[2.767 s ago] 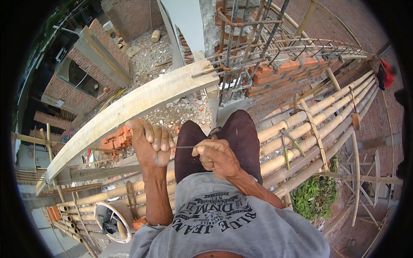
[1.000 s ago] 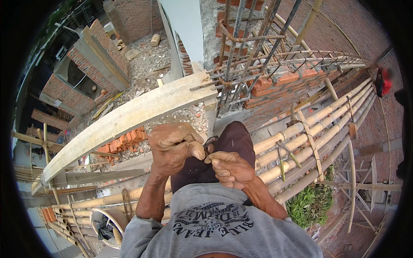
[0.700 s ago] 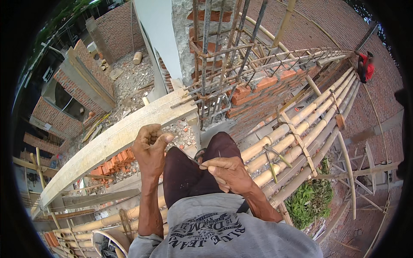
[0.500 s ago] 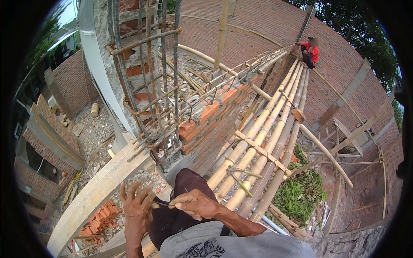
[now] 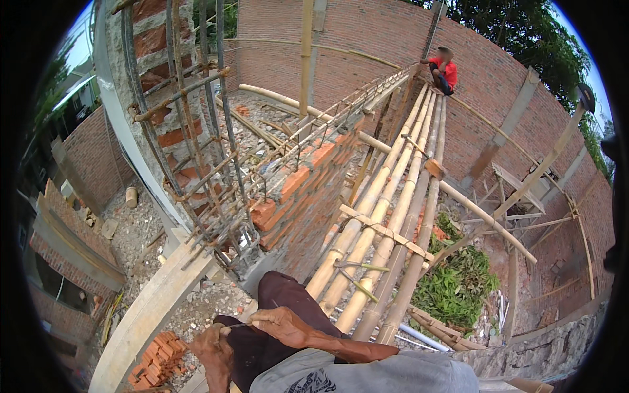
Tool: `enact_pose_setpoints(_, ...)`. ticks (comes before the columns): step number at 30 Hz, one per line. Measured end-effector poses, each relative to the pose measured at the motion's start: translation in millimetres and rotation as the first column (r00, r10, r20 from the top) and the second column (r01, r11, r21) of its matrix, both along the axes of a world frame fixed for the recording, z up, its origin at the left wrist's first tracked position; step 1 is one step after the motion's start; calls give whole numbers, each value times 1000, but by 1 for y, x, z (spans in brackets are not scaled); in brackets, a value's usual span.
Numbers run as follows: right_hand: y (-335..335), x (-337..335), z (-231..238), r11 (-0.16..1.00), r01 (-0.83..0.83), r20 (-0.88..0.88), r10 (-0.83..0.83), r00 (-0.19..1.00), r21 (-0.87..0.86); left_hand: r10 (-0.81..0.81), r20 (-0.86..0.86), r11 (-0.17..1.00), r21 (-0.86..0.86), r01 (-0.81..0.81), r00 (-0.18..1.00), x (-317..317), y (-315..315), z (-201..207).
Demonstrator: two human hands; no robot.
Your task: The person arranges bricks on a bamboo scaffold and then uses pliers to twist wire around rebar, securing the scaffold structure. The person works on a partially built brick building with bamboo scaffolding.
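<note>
At near left, a thin, greyish wire (image 5: pixel 240 325) looks straight. The right hand (image 5: pixel 280 326) pinches it; whether the left hand (image 5: pixel 213 347) grips is unclear.

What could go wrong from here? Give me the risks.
The wire pinched in the right hand reaches the left hand and might prick it, bare as it is.
The pincers lie loose across the bamboo poles; a knock could send them off or through a gap.
</note>
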State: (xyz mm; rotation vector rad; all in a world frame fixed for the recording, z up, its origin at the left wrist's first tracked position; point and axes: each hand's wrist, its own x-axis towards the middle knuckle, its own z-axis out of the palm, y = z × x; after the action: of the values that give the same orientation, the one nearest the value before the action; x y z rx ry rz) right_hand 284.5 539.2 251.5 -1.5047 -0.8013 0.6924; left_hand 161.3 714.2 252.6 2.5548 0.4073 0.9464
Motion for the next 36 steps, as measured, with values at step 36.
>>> enact_pose_setpoints(36, -9, -1, -62, 960, 96, 53, -85, 995, -262, -232, -8, 933, -286, 220, 973, 217, 128, 55)
